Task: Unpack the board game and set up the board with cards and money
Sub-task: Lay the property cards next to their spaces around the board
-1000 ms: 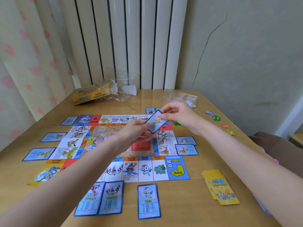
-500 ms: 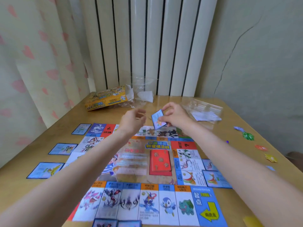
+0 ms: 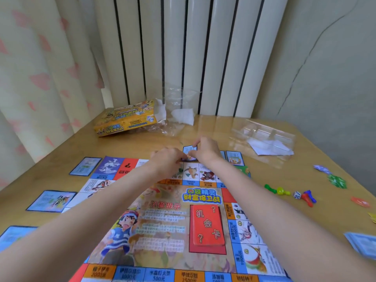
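The red card stack [image 3: 207,226] in the middle of the board [image 3: 162,220] says 机会卡 and has two question marks. Above it, the board's title reads 口袋精灵 财富保卫战. Beside that, orange words say 小智提示. A red square at the board's far edge shows "?". Squares along the near edge show 500元 and 2500元. Right-edge squares show 1000元.

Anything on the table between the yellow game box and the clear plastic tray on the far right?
Yes, in the head view: between the game box and the plastic tray lie a crumpled clear bag and white paper.
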Demonstrator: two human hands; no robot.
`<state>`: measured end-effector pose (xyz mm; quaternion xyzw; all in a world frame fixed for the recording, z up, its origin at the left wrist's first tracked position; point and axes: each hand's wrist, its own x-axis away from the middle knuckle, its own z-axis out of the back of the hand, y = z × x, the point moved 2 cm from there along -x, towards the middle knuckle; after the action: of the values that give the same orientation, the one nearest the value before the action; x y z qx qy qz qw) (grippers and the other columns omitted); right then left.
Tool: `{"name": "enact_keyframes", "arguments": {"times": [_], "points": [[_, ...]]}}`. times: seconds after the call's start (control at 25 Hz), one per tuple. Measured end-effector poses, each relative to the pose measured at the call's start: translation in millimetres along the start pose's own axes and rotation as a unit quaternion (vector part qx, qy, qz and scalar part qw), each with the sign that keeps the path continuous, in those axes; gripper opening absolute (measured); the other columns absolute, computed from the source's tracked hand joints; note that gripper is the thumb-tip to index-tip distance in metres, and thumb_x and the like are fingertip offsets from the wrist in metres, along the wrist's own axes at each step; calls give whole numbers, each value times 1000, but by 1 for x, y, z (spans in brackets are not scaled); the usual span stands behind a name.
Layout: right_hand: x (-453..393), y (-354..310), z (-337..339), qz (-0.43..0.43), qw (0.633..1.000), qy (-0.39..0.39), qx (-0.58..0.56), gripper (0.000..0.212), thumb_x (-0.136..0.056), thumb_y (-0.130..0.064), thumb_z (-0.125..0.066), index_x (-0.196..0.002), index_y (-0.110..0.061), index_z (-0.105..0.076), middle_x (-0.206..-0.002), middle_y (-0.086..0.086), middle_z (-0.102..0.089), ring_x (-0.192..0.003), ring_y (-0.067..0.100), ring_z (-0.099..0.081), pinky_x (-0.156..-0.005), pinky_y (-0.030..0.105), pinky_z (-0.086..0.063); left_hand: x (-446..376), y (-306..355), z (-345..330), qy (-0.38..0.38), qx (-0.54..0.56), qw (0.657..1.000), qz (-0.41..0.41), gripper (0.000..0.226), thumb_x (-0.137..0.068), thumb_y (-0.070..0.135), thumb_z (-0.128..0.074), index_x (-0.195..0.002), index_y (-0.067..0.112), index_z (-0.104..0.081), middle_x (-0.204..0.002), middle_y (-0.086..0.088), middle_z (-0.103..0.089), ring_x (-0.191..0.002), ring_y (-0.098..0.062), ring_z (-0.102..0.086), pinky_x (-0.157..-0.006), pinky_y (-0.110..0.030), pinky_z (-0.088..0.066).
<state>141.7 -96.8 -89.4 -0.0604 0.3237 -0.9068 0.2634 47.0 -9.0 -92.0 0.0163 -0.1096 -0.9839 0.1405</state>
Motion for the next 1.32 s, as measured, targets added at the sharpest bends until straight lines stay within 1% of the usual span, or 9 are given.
{"name": "enact_keyframes", "arguments": {"times": [0.2,0.4,0.48,0.6,0.72,0.88,1.0,1.16,1.32], "points": [[8,-1,4,21,996,4,87,25,-91,-19,-58,-107,0,-61,-129,15,-36,-108,32,-53,-91,30,-42,4,9,1,28,1,1000,2,48,-89,3,-39,-127,28,-55,-137,6,-49,-126,-24,-40,-102,-40,-30],[50,-14,50,108,992,-31,65,23,-93,-11,-48,-107,-7,-65,-104,7,-62,-95,18,-53,-73,21,-40,28,34,22,150,111,982,-13,36,-86,3,-47,-115,15,-63,-131,-5,-52,-120,-28,-46,-99,-39,-39],[77,-9,79,126,981,-90,114,22,-88,-7,-52,-105,-10,-67,-93,5,-65,-84,14,-53,-61,14,-38,45,60,28,138,131,981,-32,33,-85,3,-46,-108,16,-67,-125,-7,-53,-117,-28,-50,-97,-37,-40],[121,14,126,110,983,-74,130,18,-83,-2,-58,-97,-6,-69,-96,12,-70,-78,14,-60,-67,20,-44,80,110,31,106,162,978,-79,32,-86,5,-46,-107,17,-67,-118,-10,-58,-113,-27,-53,-92,-32,-41],[181,43,156,99,953,-183,222,15,-82,-6,-65,-96,-6,-70,-84,5,-68,-60,-3,-54,-60,16,-44,121,161,20,45,140,976,-161,29,-88,9,-49,-111,17,-65,-119,-8,-61,-113,-24,-54,-93,-31,-42],[252,75,167,49,897,-314,308,45,-76,-22,-75,-116,-10,-59,-109,3,-62,-97,14,-56,-84,25,-43,165,206,-8,-30,108,973,-200,29,-88,13,-51,-115,17,-60,-117,-1,-63,-112,-23,-55,-95,-37,-43],[287,94,167,11,850,-366,378,86,-73,-39,-76,-142,-20,-28,-137,-4,-38,-128,15,-38,-102,26,-33,187,226,-31,-119,149,965,-180,36,-88,21,-56,-122,15,-45,-114,-1,-62,-110,-23,-55,-96,-36,-42],[303,103,155,27,853,-327,405,98,-68,-44,-77,-143,-17,-22,-140,-3,-30,-132,21,-28,-107,35,-33,201,240,-46,-148,119,966,-173,73,-72,44,-73,-128,18,-34,-116,-4,-57,-110,-24,-52,-97,-43,-42],[306,100,153,13,868,-331,369,93,-69,-39,-79,-140,-12,-26,-140,-1,-36,-128,19,-39,-99,24,-35,209,248,-49,-122,148,972,-135,74,-73,37,-75,-131,14,-34,-116,-8,-55,-112,-26,-49,-92,-38,-44]]}}
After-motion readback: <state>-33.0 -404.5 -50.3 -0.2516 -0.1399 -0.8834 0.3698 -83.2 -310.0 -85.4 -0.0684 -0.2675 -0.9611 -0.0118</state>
